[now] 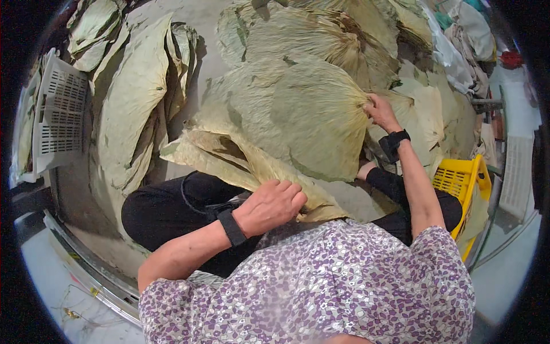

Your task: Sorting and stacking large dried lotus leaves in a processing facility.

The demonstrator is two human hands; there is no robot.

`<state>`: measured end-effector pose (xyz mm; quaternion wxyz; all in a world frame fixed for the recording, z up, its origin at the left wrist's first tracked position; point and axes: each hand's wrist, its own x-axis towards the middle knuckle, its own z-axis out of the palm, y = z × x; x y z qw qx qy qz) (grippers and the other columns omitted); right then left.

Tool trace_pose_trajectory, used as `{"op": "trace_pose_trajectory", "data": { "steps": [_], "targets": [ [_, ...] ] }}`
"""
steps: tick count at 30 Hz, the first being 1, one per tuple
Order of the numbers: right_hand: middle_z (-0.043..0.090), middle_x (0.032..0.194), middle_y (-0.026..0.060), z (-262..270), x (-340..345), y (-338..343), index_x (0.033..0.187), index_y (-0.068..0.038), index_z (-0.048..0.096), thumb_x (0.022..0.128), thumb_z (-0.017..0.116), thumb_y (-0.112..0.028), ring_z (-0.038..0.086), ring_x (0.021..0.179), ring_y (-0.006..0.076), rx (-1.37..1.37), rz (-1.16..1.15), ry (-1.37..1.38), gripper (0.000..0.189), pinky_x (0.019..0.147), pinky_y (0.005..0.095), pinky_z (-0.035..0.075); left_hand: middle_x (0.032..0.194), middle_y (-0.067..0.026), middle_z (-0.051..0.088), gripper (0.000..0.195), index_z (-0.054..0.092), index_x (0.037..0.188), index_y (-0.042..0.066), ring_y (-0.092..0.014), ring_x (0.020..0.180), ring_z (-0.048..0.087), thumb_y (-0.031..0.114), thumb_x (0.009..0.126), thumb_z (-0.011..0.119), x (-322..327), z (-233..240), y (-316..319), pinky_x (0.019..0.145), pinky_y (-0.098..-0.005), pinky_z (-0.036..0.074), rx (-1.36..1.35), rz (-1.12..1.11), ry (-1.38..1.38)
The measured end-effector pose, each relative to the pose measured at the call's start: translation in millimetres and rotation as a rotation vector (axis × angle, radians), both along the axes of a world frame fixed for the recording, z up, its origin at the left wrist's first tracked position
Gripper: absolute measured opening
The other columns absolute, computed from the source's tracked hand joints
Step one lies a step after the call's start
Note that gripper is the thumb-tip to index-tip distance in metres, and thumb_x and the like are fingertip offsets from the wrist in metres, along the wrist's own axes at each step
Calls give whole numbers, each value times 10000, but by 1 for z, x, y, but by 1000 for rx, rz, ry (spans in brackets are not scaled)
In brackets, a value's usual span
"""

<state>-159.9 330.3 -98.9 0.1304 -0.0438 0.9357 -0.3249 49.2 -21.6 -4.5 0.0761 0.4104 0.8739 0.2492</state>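
Large dried lotus leaves, pale green and wrinkled, lie spread before me. My right hand (380,112) pinches the gathered edge of a fan-shaped dried leaf (318,116), which rests flat over other leaves. Close to my lap, my left hand (275,202) grips a folded bundle of dried leaves (245,157) that lies slantwise across my legs. The fingers curl over the bundle, and their tips are partly hidden. Behind the fan-shaped leaf is a pile of dried leaves (296,36) with brownish gathered stems.
At the left a long folded leaf stack (133,99) lies beside a white slotted plastic basket (62,114). A yellow plastic basket (466,189) stands by my right knee. White plastic sacking (447,51) and cloth bags (472,30) are heaped at the upper right.
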Motion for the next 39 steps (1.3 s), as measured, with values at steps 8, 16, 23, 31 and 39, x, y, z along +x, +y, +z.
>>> {"op": "trace_pose_trajectory", "data": {
  "steps": [8, 16, 23, 31, 39],
  "targets": [
    [583, 819, 5, 120, 2, -105, 1103, -39, 580, 833, 577, -177, 524, 683, 71, -424, 93, -107, 303, 603, 233, 463, 834, -81, 496, 135, 482, 862, 49, -249, 824, 535, 133, 756, 492, 19, 7, -26, 696, -346, 439, 81, 62, -178],
    [599, 913, 15, 82, -36, -214, 1118, -72, 566, 857, 578, -157, 571, 774, 101, -1242, -65, -100, 275, 623, 257, 490, 836, -92, 501, 139, 480, 872, 53, -266, 816, 534, 132, 759, 494, 16, -3, -24, 680, -359, 440, 101, 64, -233],
    [604, 950, 28, 49, -22, -324, 1126, -84, 515, 863, 553, -86, 579, 771, 124, -1399, -188, -378, 267, 604, 252, 484, 848, -106, 518, 128, 474, 879, 40, -262, 823, 560, 124, 785, 490, 10, -11, -15, 684, -354, 455, 123, 102, -195],
    [417, 1335, 188, -9, 15, -382, 1378, -66, 302, 875, 579, -205, 410, 1244, 289, -567, 330, -535, 590, 957, 423, 409, 852, -62, 522, 142, 481, 880, 60, -209, 793, 559, 170, 791, 497, 19, -27, -9, 677, -330, 434, 128, 122, 12],
    [558, 1196, 149, -110, 19, -166, 1234, 20, 480, 797, 629, -181, 537, 1097, 240, -221, 96, -179, 504, 907, 347, 434, 845, -54, 513, 145, 479, 887, 82, -201, 840, 534, 192, 795, 505, 17, -22, -4, 709, -337, 390, 107, 76, -42]
  ]
}}
